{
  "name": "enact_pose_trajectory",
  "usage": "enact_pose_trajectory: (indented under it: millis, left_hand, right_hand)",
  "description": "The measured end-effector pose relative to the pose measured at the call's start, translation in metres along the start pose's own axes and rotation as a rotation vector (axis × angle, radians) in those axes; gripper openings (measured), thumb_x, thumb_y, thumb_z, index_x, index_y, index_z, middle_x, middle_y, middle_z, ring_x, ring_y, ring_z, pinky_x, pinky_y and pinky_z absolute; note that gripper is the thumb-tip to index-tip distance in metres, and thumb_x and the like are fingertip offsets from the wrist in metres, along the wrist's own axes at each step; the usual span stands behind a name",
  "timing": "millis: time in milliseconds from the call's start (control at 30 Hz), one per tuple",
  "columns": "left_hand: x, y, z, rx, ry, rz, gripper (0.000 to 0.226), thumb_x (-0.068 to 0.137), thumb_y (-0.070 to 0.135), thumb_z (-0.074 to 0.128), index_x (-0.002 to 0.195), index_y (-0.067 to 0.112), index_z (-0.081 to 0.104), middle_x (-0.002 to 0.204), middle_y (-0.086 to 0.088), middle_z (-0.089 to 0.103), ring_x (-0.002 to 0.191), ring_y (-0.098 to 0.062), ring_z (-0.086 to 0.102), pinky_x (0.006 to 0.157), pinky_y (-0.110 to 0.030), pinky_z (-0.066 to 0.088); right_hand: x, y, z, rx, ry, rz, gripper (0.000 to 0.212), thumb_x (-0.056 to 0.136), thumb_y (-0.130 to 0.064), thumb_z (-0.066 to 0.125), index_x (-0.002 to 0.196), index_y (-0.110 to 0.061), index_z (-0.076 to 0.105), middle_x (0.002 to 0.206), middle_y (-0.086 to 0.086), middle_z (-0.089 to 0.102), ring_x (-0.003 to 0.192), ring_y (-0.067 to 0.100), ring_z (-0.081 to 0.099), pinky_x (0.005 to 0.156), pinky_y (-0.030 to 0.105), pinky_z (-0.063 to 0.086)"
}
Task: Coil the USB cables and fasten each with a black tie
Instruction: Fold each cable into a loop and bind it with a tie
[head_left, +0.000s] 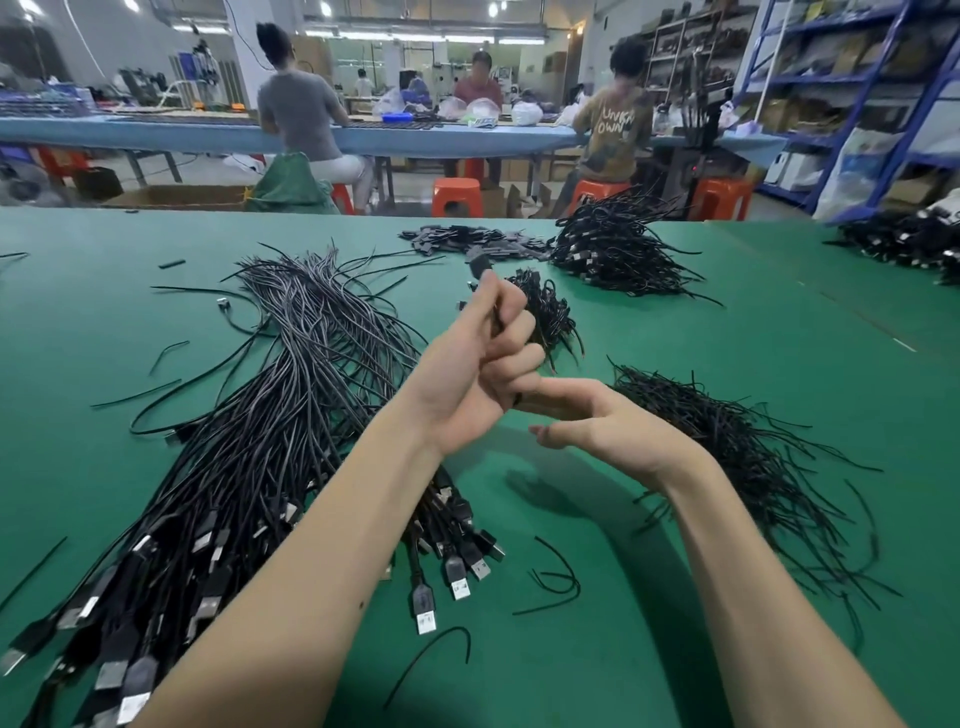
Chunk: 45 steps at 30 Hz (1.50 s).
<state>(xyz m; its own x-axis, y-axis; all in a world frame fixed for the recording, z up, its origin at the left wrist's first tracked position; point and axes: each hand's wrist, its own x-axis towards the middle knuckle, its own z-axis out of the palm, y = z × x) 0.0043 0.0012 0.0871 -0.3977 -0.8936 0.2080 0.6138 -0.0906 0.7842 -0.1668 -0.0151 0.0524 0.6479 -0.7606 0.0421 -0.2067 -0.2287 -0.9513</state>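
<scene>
In the middle of the frame my left hand is curled tight around a coiled USB cable, and its plug end sticks up above my thumb. My right hand sits just right of it, fingers straight and loose, with the fingertip touching the left hand; it holds nothing I can see. A big pile of loose cables lies at lower left on the green table. A heap of black ties lies at right. Finished bundles sit at upper middle.
</scene>
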Motion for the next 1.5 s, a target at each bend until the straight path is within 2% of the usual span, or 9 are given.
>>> enact_pose_trajectory:
  millis: [233, 333, 500, 733, 967, 1067, 1167, 1333, 1500]
  left_hand:
    - [0.000, 0.004, 0.002, -0.177, -0.054, -0.013, 0.045, 0.108, 0.045, 0.030, 0.074, 0.019, 0.042, 0.059, 0.006, 0.015, 0.049, -0.010, 0.012, 0.047, -0.022, 0.017]
    - [0.000, 0.009, -0.008, -0.193, 0.026, 0.015, 0.040, 0.109, 0.041, 0.030, 0.078, 0.018, 0.042, 0.063, 0.007, 0.013, 0.053, -0.010, 0.010, 0.049, -0.023, 0.016]
    - [0.000, 0.018, -0.028, -0.149, 0.216, 0.034, 0.035, 0.110, 0.032, 0.029, 0.083, 0.016, 0.046, 0.066, 0.008, 0.021, 0.057, -0.008, 0.013, 0.049, -0.022, 0.017]
    - [-0.003, 0.017, -0.028, -0.069, 0.157, 0.032, 0.037, 0.109, 0.032, 0.032, 0.079, 0.016, 0.047, 0.058, 0.009, 0.027, 0.050, -0.007, 0.018, 0.044, -0.020, 0.019]
    - [-0.004, -0.002, -0.006, 0.508, 0.044, -0.245, 0.051, 0.110, 0.030, 0.025, 0.111, -0.002, 0.064, 0.098, -0.017, 0.075, 0.090, -0.028, 0.074, 0.079, -0.031, 0.061]
    - [0.002, -0.016, 0.000, 0.557, 0.114, -0.252, 0.047, 0.111, 0.024, 0.025, 0.120, -0.005, 0.060, 0.115, -0.024, 0.069, 0.108, -0.035, 0.068, 0.100, -0.043, 0.053]
    - [0.003, -0.017, -0.005, 0.291, 0.196, -0.102, 0.042, 0.110, 0.023, 0.025, 0.100, 0.004, 0.061, 0.092, -0.013, 0.072, 0.083, -0.026, 0.067, 0.081, -0.036, 0.058]
    - [-0.001, 0.004, -0.022, -0.153, 0.136, -0.026, 0.052, 0.107, 0.024, 0.027, 0.116, -0.005, 0.069, 0.118, -0.017, 0.071, 0.109, -0.025, 0.070, 0.084, -0.031, 0.059]
    - [-0.009, 0.012, -0.027, 0.161, 0.048, -0.132, 0.052, 0.104, 0.027, 0.032, 0.096, 0.007, 0.080, 0.095, -0.011, 0.077, 0.083, -0.020, 0.076, 0.069, -0.026, 0.060]
  right_hand:
    - [0.011, 0.000, 0.021, -0.348, 0.130, -0.043, 0.027, 0.093, -0.022, 0.072, 0.075, -0.041, 0.071, 0.082, -0.037, 0.066, 0.085, -0.012, 0.061, 0.097, 0.018, 0.049]
    - [0.002, -0.006, 0.008, -0.375, 0.092, 0.043, 0.018, 0.090, -0.039, 0.075, 0.076, -0.031, 0.081, 0.109, -0.022, 0.075, 0.105, -0.007, 0.066, 0.106, 0.027, 0.047]
    - [-0.016, -0.016, -0.017, -0.002, 0.040, 0.011, 0.038, 0.098, -0.037, 0.060, 0.071, -0.011, 0.065, 0.066, 0.010, 0.071, 0.095, 0.025, 0.076, 0.102, 0.040, 0.047]
    - [-0.032, -0.004, -0.036, 0.155, -0.071, 0.227, 0.003, 0.095, -0.020, 0.067, 0.096, -0.019, 0.069, 0.065, 0.000, 0.051, 0.047, 0.010, 0.044, 0.039, 0.016, 0.032]
    - [-0.005, -0.017, -0.027, 0.319, 0.568, 0.103, 0.012, 0.102, -0.014, 0.057, 0.097, -0.020, 0.066, 0.077, -0.004, 0.069, 0.047, 0.005, 0.044, 0.040, 0.015, 0.030]
    - [0.000, -0.034, -0.014, 0.159, 0.515, -0.053, 0.020, 0.103, -0.013, 0.055, 0.094, -0.025, 0.069, 0.085, -0.007, 0.073, 0.053, 0.003, 0.052, 0.046, 0.015, 0.041]
    - [0.000, -0.039, -0.002, 0.134, 0.290, -0.105, 0.023, 0.102, -0.007, 0.052, 0.095, -0.020, 0.068, 0.089, -0.003, 0.069, 0.061, 0.007, 0.056, 0.054, 0.020, 0.048]
    - [-0.012, -0.015, -0.001, 0.217, -0.237, 0.184, 0.016, 0.101, -0.001, 0.052, 0.098, -0.011, 0.063, 0.095, 0.008, 0.068, 0.076, 0.021, 0.062, 0.075, 0.030, 0.055]
    - [-0.002, -0.001, -0.002, -0.007, 0.271, 0.223, 0.020, 0.091, -0.003, 0.065, 0.098, -0.017, 0.052, 0.079, 0.000, 0.074, 0.067, 0.017, 0.052, 0.069, 0.030, 0.045]
